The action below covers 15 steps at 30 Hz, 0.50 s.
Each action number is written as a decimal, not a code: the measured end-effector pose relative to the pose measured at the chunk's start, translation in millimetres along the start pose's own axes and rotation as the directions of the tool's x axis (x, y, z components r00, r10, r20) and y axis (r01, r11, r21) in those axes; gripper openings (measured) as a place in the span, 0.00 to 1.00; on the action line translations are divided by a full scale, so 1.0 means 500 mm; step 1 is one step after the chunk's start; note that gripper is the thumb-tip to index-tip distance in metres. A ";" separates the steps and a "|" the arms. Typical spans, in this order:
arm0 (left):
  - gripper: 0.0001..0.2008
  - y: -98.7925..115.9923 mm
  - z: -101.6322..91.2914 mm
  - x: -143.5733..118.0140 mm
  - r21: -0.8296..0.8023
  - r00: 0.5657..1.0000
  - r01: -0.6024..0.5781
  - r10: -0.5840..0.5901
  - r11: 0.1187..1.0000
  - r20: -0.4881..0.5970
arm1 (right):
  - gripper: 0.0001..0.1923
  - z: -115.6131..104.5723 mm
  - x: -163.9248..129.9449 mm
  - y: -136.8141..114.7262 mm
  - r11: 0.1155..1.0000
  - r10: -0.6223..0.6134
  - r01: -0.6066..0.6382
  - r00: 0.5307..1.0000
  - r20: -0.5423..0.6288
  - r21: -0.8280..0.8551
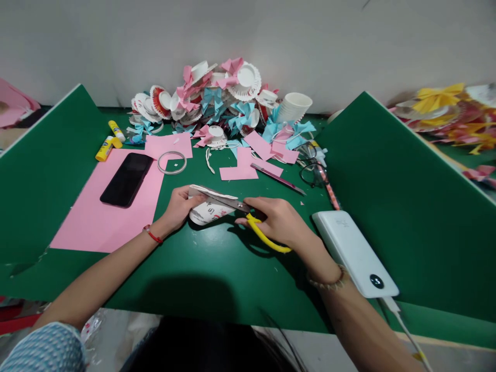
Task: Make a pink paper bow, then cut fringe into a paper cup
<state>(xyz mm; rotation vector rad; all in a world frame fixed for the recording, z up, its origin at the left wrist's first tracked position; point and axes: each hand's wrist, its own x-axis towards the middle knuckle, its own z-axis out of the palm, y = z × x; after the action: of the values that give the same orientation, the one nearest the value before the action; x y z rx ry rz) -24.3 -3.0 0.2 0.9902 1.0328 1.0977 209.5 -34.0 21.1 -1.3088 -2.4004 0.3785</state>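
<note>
Bench (263, 289), green-topped. The work is held over its middle, about halfway between near and far edges: a printed paper cup (207, 213) on its side, a white band along its upper edge.

Left hand (179, 206): closed on the cup's left end, thumb and fingers pinching the wall. Right hand (279, 219): curled round yellow-handled scissors (253, 222), forefinger near the pivot. Blades point left along the cup's upper edge, just under the band. Blade gap hard to judge; paper hides part of it.

Step in hand, as judged: trimming along that edge. Best done by keeping the blades parallel to the band, taking short bites near the pivot, and feeding the cup round with the left hand rather than twisting the right wrist. Left fingertips lie in line with the blade tips; better kept back from them. Too tight a pinch would likely crease the thin wall.

Around the work: a curved white strip (210, 160) and pink paper pieces (244, 165) toward the far edge; craft knife (278, 179) right of them; white power bank (354, 253) by the right side, near the right forearm.
</note>
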 end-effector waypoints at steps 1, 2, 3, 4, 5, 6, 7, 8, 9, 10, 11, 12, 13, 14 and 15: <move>0.12 0.001 -0.001 -0.001 0.010 1.000 0.008 -0.008 1.000 0.011 | 0.23 -0.001 0.000 0.000 1.000 -0.002 0.002 1.000 0.005 0.003; 0.11 0.003 -0.001 -0.002 0.024 0.999 0.017 -0.018 1.000 0.029 | 0.23 -0.002 0.000 0.000 1.000 -0.008 0.008 1.000 0.010 0.005; 0.10 0.005 -0.001 -0.003 0.039 0.998 0.028 -0.030 0.999 0.048 | 0.23 -0.002 0.000 0.000 1.000 -0.016 0.016 1.000 0.014 0.006; 0.10 0.006 -0.001 -0.005 0.053 0.997 0.039 -0.042 0.998 0.069 | 0.23 -0.001 0.000 0.000 1.000 -0.026 0.026 1.000 0.015 0.005; 0.10 0.007 0.000 -0.006 0.064 0.995 0.048 -0.054 0.997 0.089 | 0.23 -0.001 0.000 0.000 0.999 -0.033 0.033 0.999 0.013 0.002; 0.10 0.008 0.000 -0.007 0.068 0.993 0.056 -0.063 0.996 0.105 | 0.24 0.001 0.000 0.000 0.999 -0.038 0.038 0.999 0.009 -0.001; 0.10 0.008 0.000 -0.008 0.068 0.991 0.060 -0.068 0.996 0.118 | 0.24 0.002 -0.001 0.000 0.999 -0.038 0.038 0.999 0.007 -0.003; 0.10 0.008 0.000 -0.009 0.065 0.990 0.059 -0.067 0.996 0.128 | 0.25 0.003 -0.001 0.000 0.999 -0.035 0.035 0.999 0.008 -0.002; 0.10 0.008 0.000 -0.009 0.063 0.989 0.053 -0.061 0.997 0.136 | 0.24 0.004 -0.001 -0.001 1.000 -0.031 0.031 0.999 0.012 0.002; 0.10 0.008 0.000 -0.009 0.064 0.988 0.045 -0.054 0.997 0.144 | 0.24 0.005 -0.001 -0.001 1.000 -0.028 0.028 0.999 0.016 0.008; 0.10 0.007 -0.001 -0.009 0.068 0.987 0.038 -0.048 0.997 0.150 | 0.24 0.006 -0.001 -0.001 1.000 -0.027 0.026 0.999 0.020 0.015; 0.10 0.006 -0.001 -0.009 0.073 0.987 0.033 -0.044 0.997 0.153 | 0.23 0.006 -0.001 -0.001 0.999 -0.027 0.026 0.999 0.022 0.022; 0.11 0.006 -0.002 -0.009 0.078 0.988 0.031 -0.042 0.997 0.151 | 0.23 0.006 -0.001 -0.001 0.999 -0.027 0.026 0.999 0.021 0.027; 0.11 0.005 -0.002 -0.008 0.081 0.989 0.031 -0.043 0.996 0.142 | 0.23 0.006 -0.001 -0.001 0.999 -0.027 0.027 0.999 0.021 0.032; 0.11 0.005 -0.002 -0.008 0.084 0.991 0.034 -0.045 0.996 0.130 | 0.23 0.007 -0.001 -0.001 0.999 -0.027 0.027 0.999 0.021 0.035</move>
<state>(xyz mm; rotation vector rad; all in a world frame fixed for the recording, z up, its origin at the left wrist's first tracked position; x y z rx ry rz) -26.5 -6.5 3.1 1.0890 0.9923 0.9509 207.9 -35.0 18.2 -1.2623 -2.4156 0.4269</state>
